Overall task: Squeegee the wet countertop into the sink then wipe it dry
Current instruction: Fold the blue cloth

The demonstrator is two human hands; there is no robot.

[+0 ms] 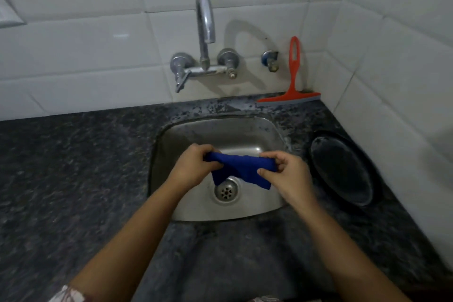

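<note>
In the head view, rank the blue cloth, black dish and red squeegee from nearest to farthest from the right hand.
1. blue cloth, pinched by the right hand.
2. black dish, just to its right.
3. red squeegee, farthest back, standing upright.

One wide-angle view, worn on the head, looks forward and steeply down from close above the countertop (73, 167); the sink (220, 132) sits central, the tap (205, 19) at twelve o'clock, tiled wall (85, 56) beyond.
</note>
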